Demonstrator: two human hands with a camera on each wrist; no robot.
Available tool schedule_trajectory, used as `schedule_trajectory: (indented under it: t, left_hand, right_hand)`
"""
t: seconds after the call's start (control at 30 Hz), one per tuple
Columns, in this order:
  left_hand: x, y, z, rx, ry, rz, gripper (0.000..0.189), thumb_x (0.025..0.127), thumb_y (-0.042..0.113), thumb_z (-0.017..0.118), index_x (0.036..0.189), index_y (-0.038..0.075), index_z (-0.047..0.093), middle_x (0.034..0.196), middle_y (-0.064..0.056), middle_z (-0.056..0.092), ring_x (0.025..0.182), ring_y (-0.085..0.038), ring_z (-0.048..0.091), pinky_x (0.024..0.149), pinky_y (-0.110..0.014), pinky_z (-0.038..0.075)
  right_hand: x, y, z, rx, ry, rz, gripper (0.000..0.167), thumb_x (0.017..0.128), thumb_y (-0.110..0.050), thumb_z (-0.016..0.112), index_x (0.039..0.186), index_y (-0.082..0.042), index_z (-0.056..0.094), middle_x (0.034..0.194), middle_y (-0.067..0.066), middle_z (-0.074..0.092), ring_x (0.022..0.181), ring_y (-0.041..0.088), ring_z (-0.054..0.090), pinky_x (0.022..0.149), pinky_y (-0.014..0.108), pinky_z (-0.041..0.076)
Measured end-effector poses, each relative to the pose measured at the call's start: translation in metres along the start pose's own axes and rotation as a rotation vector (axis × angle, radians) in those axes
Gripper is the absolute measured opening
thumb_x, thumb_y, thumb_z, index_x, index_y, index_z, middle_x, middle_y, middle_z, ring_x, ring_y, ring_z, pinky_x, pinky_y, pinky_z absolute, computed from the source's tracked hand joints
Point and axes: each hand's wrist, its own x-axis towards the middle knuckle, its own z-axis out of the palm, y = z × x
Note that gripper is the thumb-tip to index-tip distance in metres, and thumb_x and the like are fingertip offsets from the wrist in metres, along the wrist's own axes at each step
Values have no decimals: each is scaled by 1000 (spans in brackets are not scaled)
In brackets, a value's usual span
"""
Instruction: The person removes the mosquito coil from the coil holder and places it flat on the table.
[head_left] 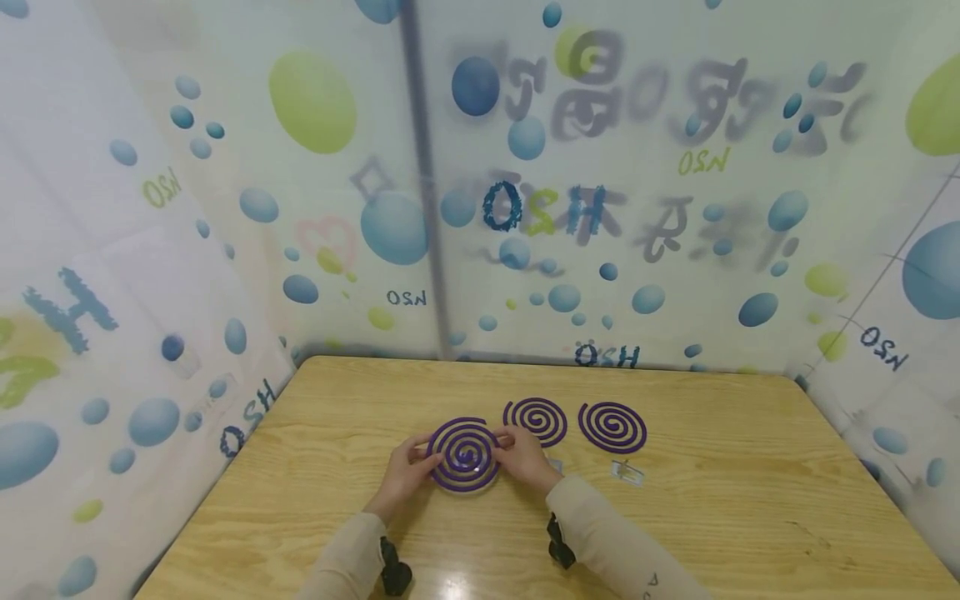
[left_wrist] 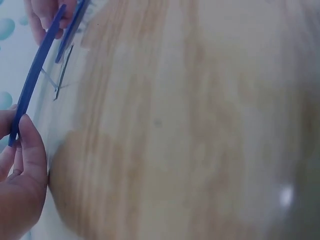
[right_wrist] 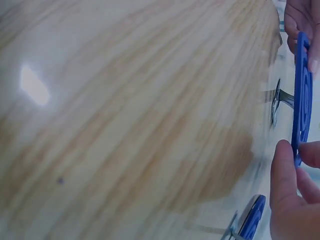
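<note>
A purple spiral mosquito coil (head_left: 459, 486) is held flat just over the table, pinched at its two sides. My left hand (head_left: 405, 475) grips its left rim between thumb and fingers, and my right hand (head_left: 525, 458) pinches the right rim. Edge-on in the right wrist view, the coil (right_wrist: 298, 100) has a small metal stand (right_wrist: 275, 105) beneath it, whose prong reaches up to the coil's underside. Whether the two are joined is unclear. Another coil (head_left: 551, 406) lies just beyond my right hand, partly covered by it.
A third purple coil (head_left: 612, 427) lies farther right, with a metal stand (head_left: 627, 472) in front of it. Part of another stand (head_left: 555, 466) peeks out beside the right wrist. Patterned curtains (head_left: 570, 300) hang behind and beside the wooden table (head_left: 750, 483).
</note>
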Motion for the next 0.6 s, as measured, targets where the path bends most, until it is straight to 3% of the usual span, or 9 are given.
schedule_trajectory:
  t: [0.6]
  left_hand:
    - [1, 8, -3, 1, -1, 5, 40, 81, 3, 60, 117, -10, 46, 88, -17, 60, 69, -16, 59, 57, -27, 51]
  right_hand:
    - [1, -4, -4, 40, -9, 3, 29, 79, 4, 59, 107, 6, 55, 89, 13, 58, 77, 22, 59, 60, 24, 51]
